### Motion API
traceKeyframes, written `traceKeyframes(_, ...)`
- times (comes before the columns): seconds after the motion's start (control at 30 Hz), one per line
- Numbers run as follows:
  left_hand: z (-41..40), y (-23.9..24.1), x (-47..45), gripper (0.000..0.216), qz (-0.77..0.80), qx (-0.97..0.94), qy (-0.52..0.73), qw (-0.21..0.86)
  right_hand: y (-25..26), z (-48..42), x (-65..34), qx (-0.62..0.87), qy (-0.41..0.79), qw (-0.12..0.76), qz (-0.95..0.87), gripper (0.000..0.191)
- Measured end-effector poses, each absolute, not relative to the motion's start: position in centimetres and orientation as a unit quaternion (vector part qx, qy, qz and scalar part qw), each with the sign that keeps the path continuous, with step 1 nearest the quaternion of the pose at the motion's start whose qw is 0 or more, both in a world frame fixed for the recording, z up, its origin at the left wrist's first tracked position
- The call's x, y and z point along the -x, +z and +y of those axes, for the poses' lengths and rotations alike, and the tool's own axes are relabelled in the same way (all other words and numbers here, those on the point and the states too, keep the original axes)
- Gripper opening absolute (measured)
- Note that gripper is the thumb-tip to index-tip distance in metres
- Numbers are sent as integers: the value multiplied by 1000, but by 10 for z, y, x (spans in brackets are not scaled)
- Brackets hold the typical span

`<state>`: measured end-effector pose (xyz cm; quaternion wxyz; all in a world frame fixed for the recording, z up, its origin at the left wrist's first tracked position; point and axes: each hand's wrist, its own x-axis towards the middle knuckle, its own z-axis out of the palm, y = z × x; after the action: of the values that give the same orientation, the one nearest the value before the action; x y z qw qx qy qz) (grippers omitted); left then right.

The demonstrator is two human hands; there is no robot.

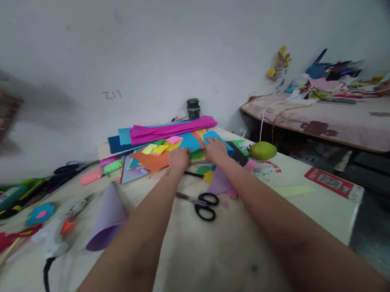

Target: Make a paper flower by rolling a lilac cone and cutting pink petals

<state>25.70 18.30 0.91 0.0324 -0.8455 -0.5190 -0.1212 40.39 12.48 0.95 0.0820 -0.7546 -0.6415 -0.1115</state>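
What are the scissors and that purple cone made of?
The scissors look like grey metal blades with smooth black plastic handles. The purple cone seems to be thin matte paper or card: it looks rolled from a sheet, with no shine.

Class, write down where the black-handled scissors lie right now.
In the head view, the scissors lie on the table between the forearms, just short of the left hand and right hand, with a purple paper cone to their left.

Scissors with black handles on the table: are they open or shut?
Shut: the scissors lie flat on the table, blades together as one narrow strip, handle loops side by side.
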Motion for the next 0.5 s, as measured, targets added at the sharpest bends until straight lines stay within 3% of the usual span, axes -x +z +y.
traceKeyframes(0.5, 179, 3, -252, 32, -432, 892, -116, 58, 5, 133, -410, 723, -96, 32, -684, 32)
